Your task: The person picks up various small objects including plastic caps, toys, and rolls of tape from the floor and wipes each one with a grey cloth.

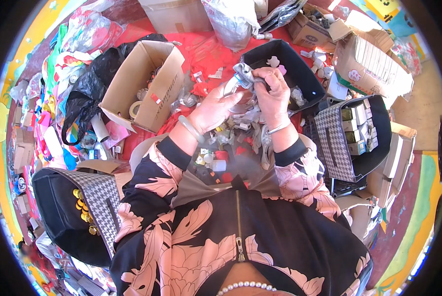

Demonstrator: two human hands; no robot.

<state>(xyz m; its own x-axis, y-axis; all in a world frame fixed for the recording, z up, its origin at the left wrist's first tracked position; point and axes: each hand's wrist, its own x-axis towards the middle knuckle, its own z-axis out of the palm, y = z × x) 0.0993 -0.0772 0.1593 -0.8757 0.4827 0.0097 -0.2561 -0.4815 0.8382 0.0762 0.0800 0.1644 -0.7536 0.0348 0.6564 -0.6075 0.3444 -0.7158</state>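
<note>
Both of my hands are raised over a heap of small mixed items (226, 133). My right hand (272, 93) pinches a crumpled grey piece (244, 73) that looks like cloth; its exact kind is hard to make out. Close beside it, my left hand (215, 107) grips a small whitish piece (230, 86) with a bit of blue at its upper end. The two held pieces meet or overlap, and I cannot tell whether they are joined. Just beyond my right hand stands a black fabric bin (307, 74) with a few pale pink and white pieces inside.
An open cardboard box (161, 101) holding a tape roll (135, 109) stands left. A houndstooth bin (335, 140) with small boxes is at right; another (100, 202) with yellow-and-black items sits lower left. Plastic bags (233, 24) and a torn carton (373, 66) lie farther off.
</note>
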